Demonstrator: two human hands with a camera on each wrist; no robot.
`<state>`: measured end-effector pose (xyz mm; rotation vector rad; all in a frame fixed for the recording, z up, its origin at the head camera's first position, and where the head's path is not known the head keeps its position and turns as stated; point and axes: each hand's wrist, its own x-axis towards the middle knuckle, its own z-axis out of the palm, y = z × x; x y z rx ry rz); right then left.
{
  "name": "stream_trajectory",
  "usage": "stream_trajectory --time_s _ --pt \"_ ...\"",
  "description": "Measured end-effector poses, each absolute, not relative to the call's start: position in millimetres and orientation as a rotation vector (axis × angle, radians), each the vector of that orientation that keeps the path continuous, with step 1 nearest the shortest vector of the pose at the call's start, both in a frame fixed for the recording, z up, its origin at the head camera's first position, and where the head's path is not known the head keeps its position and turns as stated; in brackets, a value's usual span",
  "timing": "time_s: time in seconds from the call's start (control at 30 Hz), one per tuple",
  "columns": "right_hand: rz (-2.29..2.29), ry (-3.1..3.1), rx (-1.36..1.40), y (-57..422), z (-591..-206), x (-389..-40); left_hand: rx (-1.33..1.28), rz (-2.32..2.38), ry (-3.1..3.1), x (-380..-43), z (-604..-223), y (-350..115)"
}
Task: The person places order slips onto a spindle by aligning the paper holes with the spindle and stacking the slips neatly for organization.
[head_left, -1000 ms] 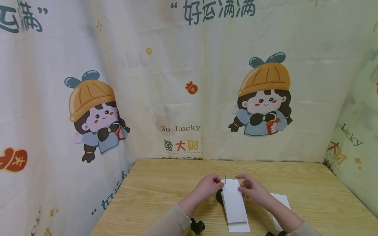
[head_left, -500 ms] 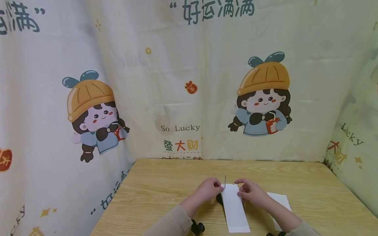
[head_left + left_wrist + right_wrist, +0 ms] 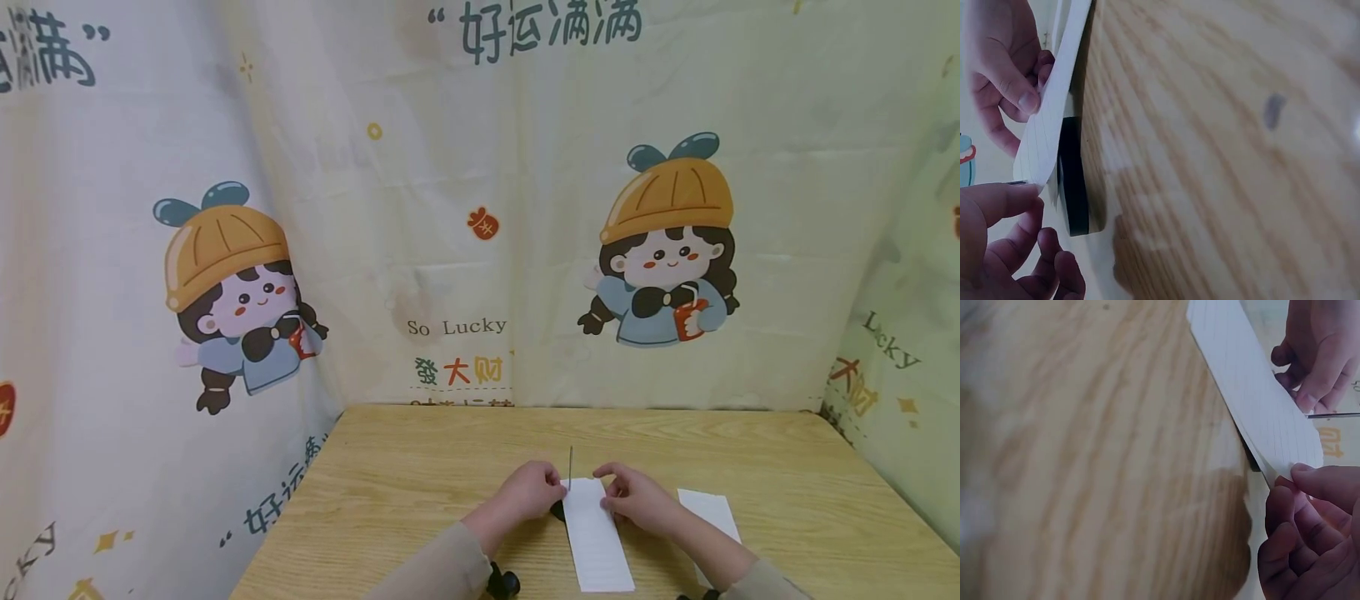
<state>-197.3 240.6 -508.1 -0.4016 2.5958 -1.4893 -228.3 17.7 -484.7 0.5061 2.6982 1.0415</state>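
Note:
A long strip of white lined paper (image 3: 596, 542), more than one layer thick, is held by both hands at its far end. My left hand (image 3: 534, 487) pinches the far left corner between thumb and forefinger. On the right edge, my right hand (image 3: 637, 498) pinches the paper with thumb and fingers, its forefinger reaching to the far corner. A thin metal spike (image 3: 571, 463) stands up through the paper beside my left fingertips. Under the paper shows the spike's flat black base (image 3: 1074, 187), mostly hidden in the head view.
Another white paper slip (image 3: 711, 512) lies on the wooden table (image 3: 420, 450) to the right, partly behind my right forearm. Black wrist cameras (image 3: 504, 582) sit at the wrists. A printed curtain (image 3: 450, 275) hangs behind and beside the table.
The paper's far end has come down with both hands, and more of the spike now shows above it. The black base is more covered, and the paper's layers lie closer together.

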Motion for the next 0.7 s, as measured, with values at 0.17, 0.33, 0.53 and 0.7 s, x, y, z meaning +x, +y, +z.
stream_trajectory --time_s 0.17,0.33,0.53,0.7 --pt "-1.44 2.626 -0.399 240.3 -508.8 -198.0 0.556 0.919 2.794 -229.1 -486.0 20.3" --pt "-1.416 2.639 -0.37 240.3 -510.2 -198.9 0.559 0.836 2.849 -228.3 -486.9 22.7" --pt "-1.372 2.666 -0.345 240.4 -511.3 -200.6 0.51 0.797 2.854 -227.2 -484.4 25.6" --pt "-1.352 2.673 -0.324 241.2 -511.5 -202.1 0.516 0.792 2.871 -228.7 -487.1 26.3"
